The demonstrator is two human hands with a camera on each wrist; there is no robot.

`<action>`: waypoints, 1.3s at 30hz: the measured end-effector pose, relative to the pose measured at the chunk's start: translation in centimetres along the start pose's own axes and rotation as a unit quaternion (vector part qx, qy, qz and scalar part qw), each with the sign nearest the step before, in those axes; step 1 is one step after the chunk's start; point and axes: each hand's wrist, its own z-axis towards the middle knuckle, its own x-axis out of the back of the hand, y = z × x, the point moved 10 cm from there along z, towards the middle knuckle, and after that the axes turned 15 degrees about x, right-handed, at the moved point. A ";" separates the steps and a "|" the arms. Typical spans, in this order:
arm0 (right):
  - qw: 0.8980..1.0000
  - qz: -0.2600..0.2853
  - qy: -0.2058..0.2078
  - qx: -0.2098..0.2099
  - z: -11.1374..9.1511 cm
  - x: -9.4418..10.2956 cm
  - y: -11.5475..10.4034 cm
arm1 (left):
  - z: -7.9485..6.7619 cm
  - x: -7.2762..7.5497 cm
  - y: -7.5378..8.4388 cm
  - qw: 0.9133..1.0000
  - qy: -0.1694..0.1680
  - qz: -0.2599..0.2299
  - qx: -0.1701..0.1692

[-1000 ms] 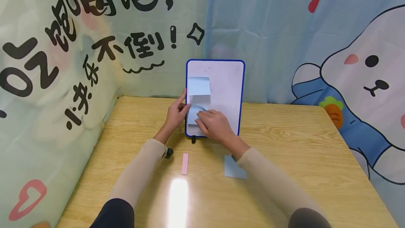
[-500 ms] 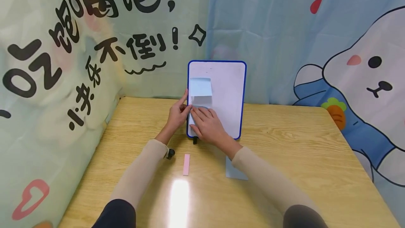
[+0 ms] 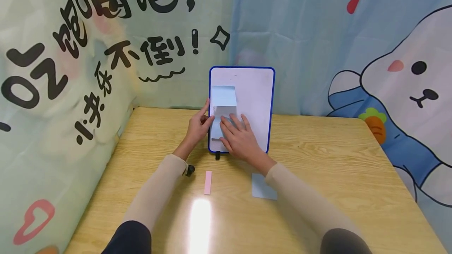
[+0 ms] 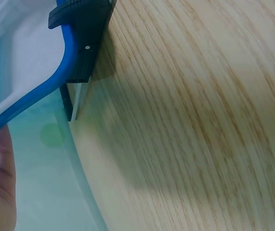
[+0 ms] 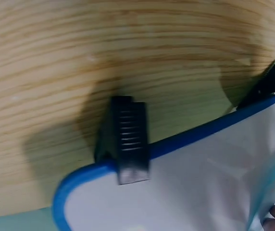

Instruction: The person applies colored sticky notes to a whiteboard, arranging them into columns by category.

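Note:
A small whiteboard (image 3: 256,93) with a blue frame stands upright on the table. My left hand (image 3: 197,128) grips its left edge, thumb in front; in the left wrist view, fingers (image 4: 0,178) show behind the frame. Two light blue sticky notes are on the board's left side, one above the other. Free of the hands, the upper note (image 3: 224,95) has its lower edge lifted off the board. On the lower note (image 3: 216,130) lie the straight, spread fingers of my right hand (image 3: 241,138), hiding its right part.
Black clip feet (image 4: 87,41) hold the board's bottom edge, one of them a ridged clip (image 5: 129,139) in the right wrist view. A pink paper strip (image 3: 208,182) and a blue paper square (image 3: 263,187) lie nearer on the wooden table (image 3: 318,160). Printed curtains hang behind.
My right hand first worked at the lower note's upper right with bent fingers, then flattened over it, and has now slid right with fingers spread. The left hand keeps its grip.

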 end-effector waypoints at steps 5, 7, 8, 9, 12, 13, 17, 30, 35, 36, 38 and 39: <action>1.000 0.008 -0.025 -0.010 -0.6 -0.2 0.6 | 0.0 0.0 0.0 1.000 -0.003 -0.006 0.008; 0.999 0.011 -0.033 -0.014 -0.9 -0.3 0.8 | 0.0 -0.1 0.0 1.000 -0.005 -0.005 0.011; 0.999 0.014 -0.038 -0.016 -1.0 -0.4 0.9 | 0.0 -0.1 0.0 1.000 -0.004 -0.003 0.012; 0.999 0.018 -0.045 -0.019 -1.1 -0.4 1.1 | 0.1 -0.1 0.0 1.000 -0.004 -0.003 0.013; 0.997 0.027 -0.063 -0.025 -1.5 -0.7 1.4 | 0.1 -0.1 -0.1 1.000 -0.002 -0.002 0.016; 0.997 0.029 -0.068 -0.027 -1.6 -0.7 1.6 | 0.1 -0.1 -0.1 1.000 -0.002 -0.003 0.017; 0.995 0.031 -0.091 -0.037 -2.2 -1.1 2.2 | 0.1 0.0 -0.1 1.000 -0.003 -0.005 0.018; 0.997 0.030 -0.067 0.002 -1.0 -1.3 1.0 | 0.1 0.3 -0.1 1.000 0.000 0.004 0.010; 0.994 0.056 -0.084 0.039 0.1 -1.7 -0.3 | 0.0 0.2 0.1 1.000 0.004 0.014 -0.014; 0.994 0.061 -0.086 0.041 0.1 -1.8 -0.4 | 0.0 0.1 0.1 1.000 0.003 0.016 -0.017; 0.993 0.065 -0.092 0.037 -0.1 -1.9 -0.2 | -0.1 0.0 0.1 1.000 0.001 0.016 -0.017; 0.993 0.064 -0.095 0.034 -0.2 -2.0 0.0 | -0.1 0.1 0.1 1.000 0.000 0.016 -0.014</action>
